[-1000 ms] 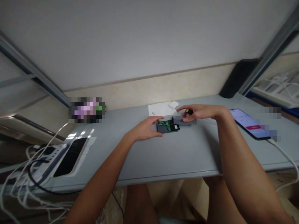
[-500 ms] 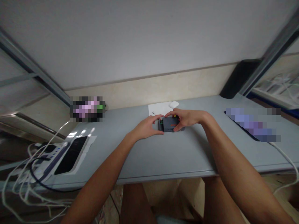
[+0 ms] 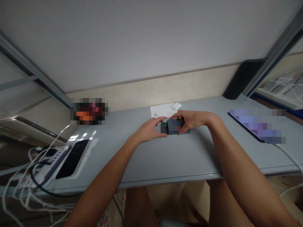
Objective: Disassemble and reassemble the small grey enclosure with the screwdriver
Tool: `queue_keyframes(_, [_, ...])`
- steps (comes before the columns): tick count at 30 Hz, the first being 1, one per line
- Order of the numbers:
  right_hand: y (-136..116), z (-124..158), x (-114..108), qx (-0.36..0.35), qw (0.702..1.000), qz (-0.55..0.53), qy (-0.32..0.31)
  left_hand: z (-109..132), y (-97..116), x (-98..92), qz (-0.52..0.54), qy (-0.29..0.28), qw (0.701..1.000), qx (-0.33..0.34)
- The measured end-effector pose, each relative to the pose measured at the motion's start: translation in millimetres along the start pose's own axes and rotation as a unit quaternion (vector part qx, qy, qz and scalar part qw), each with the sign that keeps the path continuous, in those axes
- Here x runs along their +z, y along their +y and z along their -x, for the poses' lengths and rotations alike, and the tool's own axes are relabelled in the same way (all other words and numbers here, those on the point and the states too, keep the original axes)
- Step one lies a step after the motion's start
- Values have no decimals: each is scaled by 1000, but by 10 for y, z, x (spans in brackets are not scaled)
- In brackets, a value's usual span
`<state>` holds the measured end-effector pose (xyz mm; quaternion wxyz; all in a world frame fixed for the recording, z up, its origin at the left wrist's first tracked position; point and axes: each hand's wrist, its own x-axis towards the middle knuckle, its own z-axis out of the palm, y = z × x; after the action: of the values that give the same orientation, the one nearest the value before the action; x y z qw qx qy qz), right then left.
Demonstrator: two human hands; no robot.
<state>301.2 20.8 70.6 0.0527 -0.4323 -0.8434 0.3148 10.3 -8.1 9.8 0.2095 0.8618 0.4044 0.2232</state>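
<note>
A small dark grey electronics box with side vents and an orange mark lies on the desk. At its left end, a strip of green circuit board shows where the cover does not reach. My left hand grips that left end between thumb and fingers, at the near and far edges. Over the right part, my right hand holds the cover with the thumb on the near side and fingers on the far side. Something small and yellow shows by the right fingers; I cannot make it out.
Behind the box, a white sheet bears several tiny dark pieces and a white rounded object. A phone and a power strip with tangled cables are at left. A blurred-out tablet-like device lies right; a black cylinder stands behind.
The cover has slid slightly right with my right hand, and more of the green circuit board shows at the left end. My left hand keeps its grip there.
</note>
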Motion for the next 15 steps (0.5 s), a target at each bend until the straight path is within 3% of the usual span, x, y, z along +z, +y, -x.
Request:
queue_keyframes(7, [-122,-4,12,-23,1000,4,-1,-3,35,-15,11,-4,1000,-2])
queue_keyframes(15, [-89,21,-19,-3,1000,30,-4,-15,51,-17,9,-5,1000,-4])
